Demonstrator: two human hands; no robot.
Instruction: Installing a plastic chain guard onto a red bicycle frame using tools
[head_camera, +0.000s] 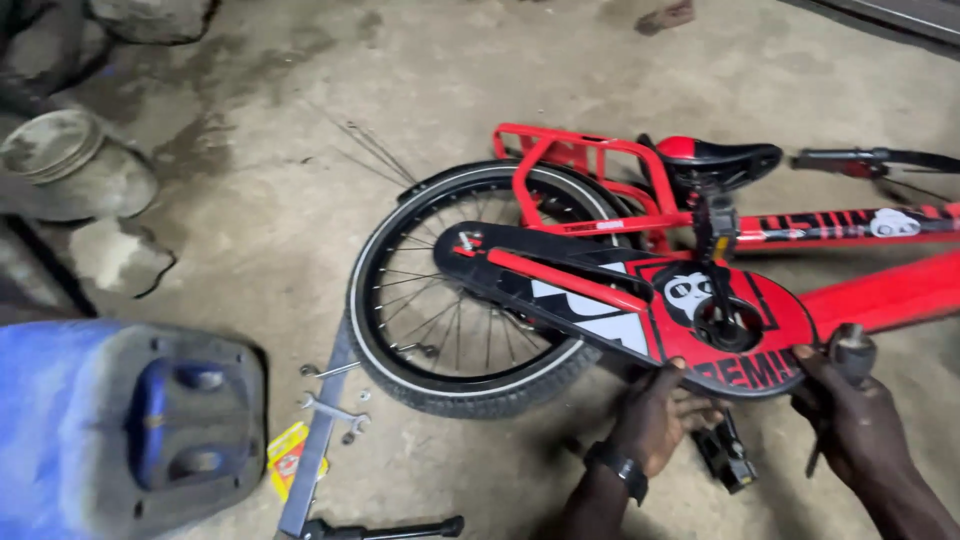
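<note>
We see bare concrete floor (300, 120) open from nine to twelve o'clock of the small red bicycle (640, 260), which lies on its side at centre. Our left hand (655, 410) grips the lower rim of its red-and-black round chain guard (700, 320) at six o'clock. Our right hand (850, 410), at four o'clock, is closed around a dark metal tool (850, 355).

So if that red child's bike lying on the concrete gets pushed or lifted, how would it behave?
The bike lies flat on its side, so pushed it would likely scrape rather than roll. The frame looks rigid. Lifted, the rear wheel and handlebar could probably swing.
</note>
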